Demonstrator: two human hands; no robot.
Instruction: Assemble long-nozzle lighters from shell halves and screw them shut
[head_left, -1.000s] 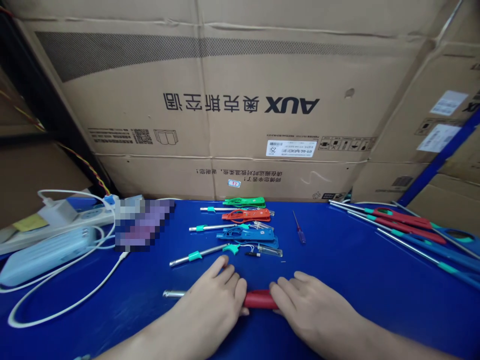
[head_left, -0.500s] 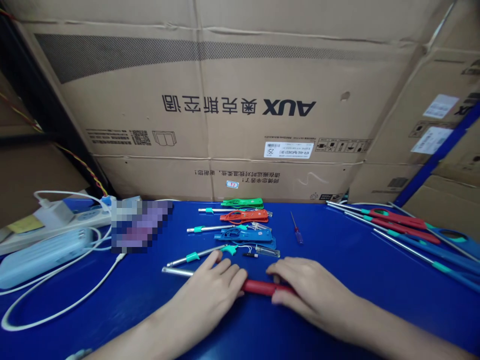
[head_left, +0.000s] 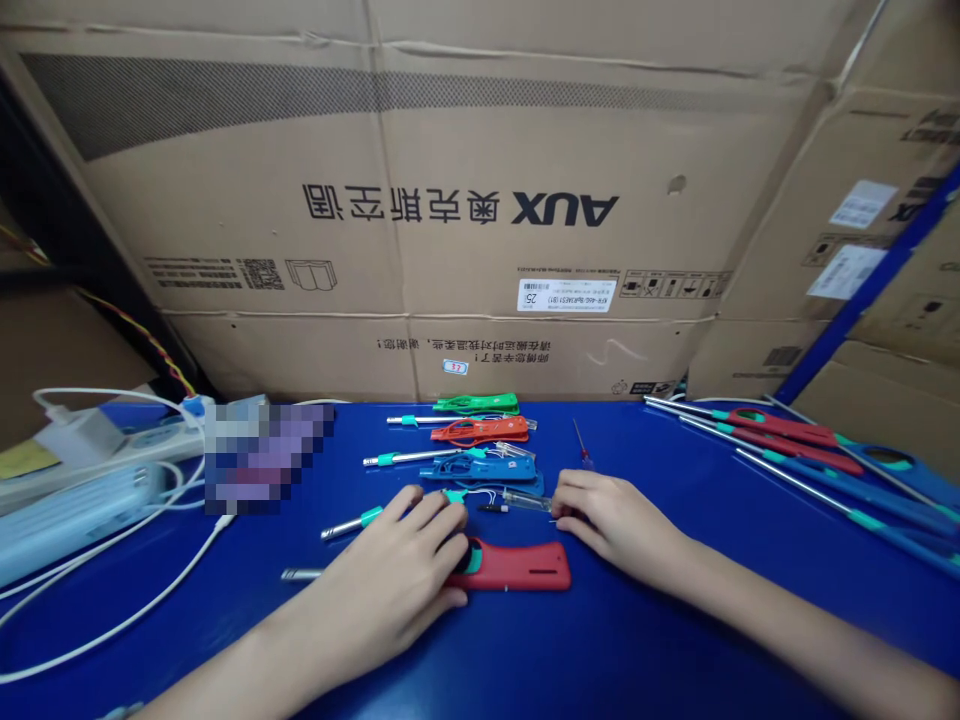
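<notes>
A red long-nosed lighter (head_left: 525,566) lies on the blue table, its metal nozzle pointing left. My left hand (head_left: 420,555) is closed around its middle, covering the trigger area. The fingers of my right hand (head_left: 600,510) are curled, with thumb and forefinger close together beside the end of a clear fuel tube (head_left: 527,500). What they hold, if anything, is too small to make out. A small screwdriver (head_left: 581,450) has its handle partly hidden behind that hand. Behind the left hand lies an opened blue lighter casing (head_left: 480,470) with its loose inner parts.
Opened orange (head_left: 480,431) and green lighter casings (head_left: 478,404) lie farther back, with metal nozzles alongside. Several whole lighters (head_left: 810,470) rest at the right. A power bank (head_left: 82,510), white cables and a blurred device (head_left: 274,460) are at the left. A cardboard wall (head_left: 450,120) stands behind.
My right hand has let go of the red lighter and moved back beside the screwdriver and clear tube. The lighter has shifted slightly left and turned its broad side up in my left hand.
</notes>
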